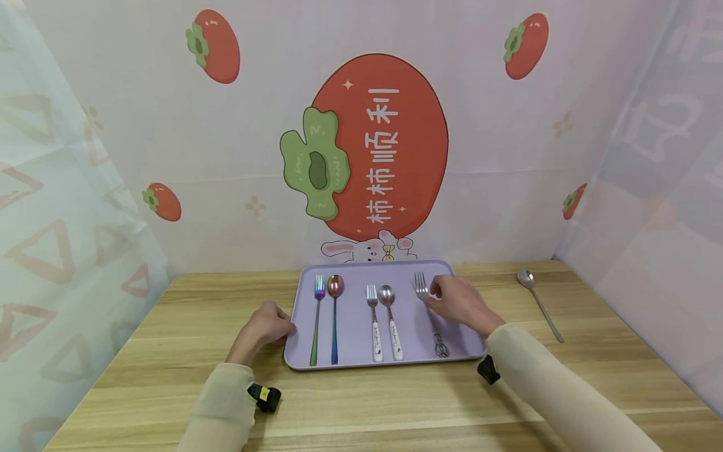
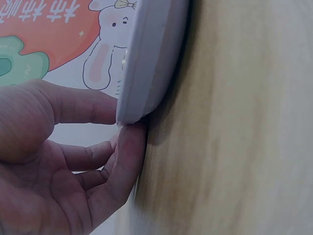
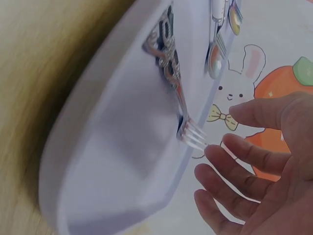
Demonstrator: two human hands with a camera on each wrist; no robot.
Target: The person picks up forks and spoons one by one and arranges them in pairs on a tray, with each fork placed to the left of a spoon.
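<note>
A lilac tray [image 1: 350, 314] lies on the table, carrying cutlery in pairs. My left hand [image 1: 267, 323] pinches its left rim; in the left wrist view the thumb is at the upper side and a fingertip [image 2: 132, 142] under the edge. Over the tray's right part hovers my right hand [image 1: 459, 302], fingers loosely spread and nothing between them in the right wrist view. Nearest to it lies a silver fork [image 1: 430, 314] with an ornate openwork handle. In the tray's middle are a white-handled fork [image 1: 374, 323] and matching spoon [image 1: 391, 323].
Towards the tray's left lie a rainbow-coloured fork [image 1: 317, 320] and a rainbow-coloured spoon [image 1: 335, 320]. A silver spoon [image 1: 540, 304] rests on the wooden table [image 1: 361, 408], right of the tray. Behind stands a cloth backdrop [image 1: 248, 138] printed with persimmons.
</note>
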